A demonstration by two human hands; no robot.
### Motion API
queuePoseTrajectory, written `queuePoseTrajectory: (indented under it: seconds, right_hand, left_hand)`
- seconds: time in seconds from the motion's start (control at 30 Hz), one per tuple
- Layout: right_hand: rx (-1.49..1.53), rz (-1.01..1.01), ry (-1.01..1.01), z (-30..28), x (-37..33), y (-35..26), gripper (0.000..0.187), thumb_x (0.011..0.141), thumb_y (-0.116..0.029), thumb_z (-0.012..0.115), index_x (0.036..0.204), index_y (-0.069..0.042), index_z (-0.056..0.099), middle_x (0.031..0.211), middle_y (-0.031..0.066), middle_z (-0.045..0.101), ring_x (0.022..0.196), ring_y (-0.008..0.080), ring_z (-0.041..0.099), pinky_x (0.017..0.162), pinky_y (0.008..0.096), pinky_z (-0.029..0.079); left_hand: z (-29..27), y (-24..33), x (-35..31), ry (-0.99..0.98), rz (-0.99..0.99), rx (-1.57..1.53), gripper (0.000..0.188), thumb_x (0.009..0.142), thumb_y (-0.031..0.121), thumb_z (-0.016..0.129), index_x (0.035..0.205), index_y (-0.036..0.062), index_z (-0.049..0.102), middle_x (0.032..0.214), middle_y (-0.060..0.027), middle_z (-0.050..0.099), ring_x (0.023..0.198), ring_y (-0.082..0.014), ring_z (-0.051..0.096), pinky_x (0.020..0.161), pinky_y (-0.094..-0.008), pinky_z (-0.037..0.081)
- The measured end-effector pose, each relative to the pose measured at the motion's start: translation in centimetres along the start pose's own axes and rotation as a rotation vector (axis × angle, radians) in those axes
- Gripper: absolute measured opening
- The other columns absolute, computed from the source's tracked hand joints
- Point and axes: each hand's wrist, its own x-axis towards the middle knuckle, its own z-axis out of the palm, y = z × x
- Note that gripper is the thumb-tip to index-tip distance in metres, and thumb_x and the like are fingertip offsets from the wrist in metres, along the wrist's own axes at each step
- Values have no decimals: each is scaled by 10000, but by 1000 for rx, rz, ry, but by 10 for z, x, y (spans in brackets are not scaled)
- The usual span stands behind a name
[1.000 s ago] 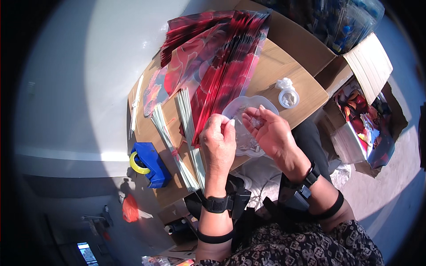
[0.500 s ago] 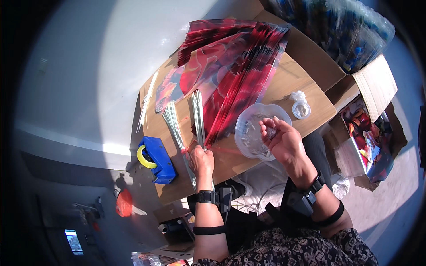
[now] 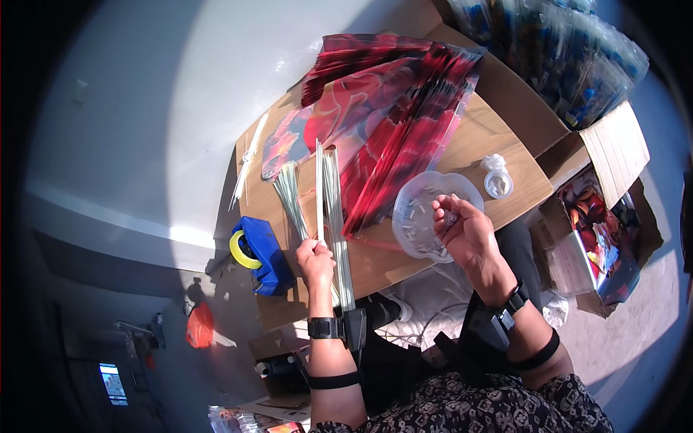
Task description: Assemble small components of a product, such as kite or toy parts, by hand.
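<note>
My left hand [image 3: 315,265] is closed around a few thin white sticks [image 3: 319,191], which point away from me across the table. A bundle of pale sticks [image 3: 287,198] fans out to their left, and another bundle [image 3: 333,216] lies just to their right. Palm up, my right hand [image 3: 471,234] curls its fingers around small clear pieces [image 3: 449,219], too small to make out fully. It hovers over the right side of a clear plastic tub [image 3: 399,216] with similar short pieces [image 3: 417,209] inside. Folded red printed sheets [image 3: 408,137] spread out beyond.
A blue tape dispenser [image 3: 266,256] with yellow tape stands at the table's left edge. Tied white sticks [image 3: 247,159] lie farther back. A small round container [image 3: 498,184] sits right of the tub. Open cardboard boxes [image 3: 613,148] and plastic-wrapped goods [image 3: 577,65] flank the right side.
My left hand has come away from the right-hand bundle and now grips a few sticks apart from it. My right hand stays cupped over the tub.
</note>
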Motion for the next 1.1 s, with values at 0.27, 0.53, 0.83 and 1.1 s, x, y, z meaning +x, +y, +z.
queuePoseTrajectory:
  seconds: [0.27, 0.53, 0.83, 1.1]
  right_hand:
    - [-141, 22, -67, 2, -2, 7, 157, 906, -124, 501, 844, 12, 546, 683, -6, 465, 527, 34, 338, 431, 162, 240]
    - [-343, -12, -239, 10, -31, 37, 174, 836, -175, 648, 822, -5, 614, 591, -67, 432, 481, 14, 297, 435, 174, 211]
    - [-184, 17, -77, -5, -57, 25, 245, 910, -232, 532, 870, 6, 576, 622, -60, 419, 479, 5, 305, 424, 155, 222]
    - [-257, 169, -56, -41, -69, 29, 232, 924, -211, 506, 838, -6, 571, 615, -61, 393, 477, 5, 295, 419, 154, 227]
  left_hand:
    - [-19, 43, -72, -336, -112, -422, 112, 909, 127, 502, 880, 27, 544, 567, -7, 447, 382, -40, 345, 328, -192, 263]
    - [-32, 35, -170, -577, -135, -461, 202, 939, 184, 480, 885, -4, 533, 551, 7, 411, 390, -36, 319, 339, -181, 259]
    - [-89, 4, -203, -631, -45, -207, 208, 934, 162, 489, 840, -3, 573, 529, 34, 413, 439, -14, 353, 382, -174, 254]
    - [-180, 69, -140, -335, 599, 943, 144, 832, 131, 555, 778, 2, 524, 620, -198, 496, 614, -376, 521, 534, -403, 383]
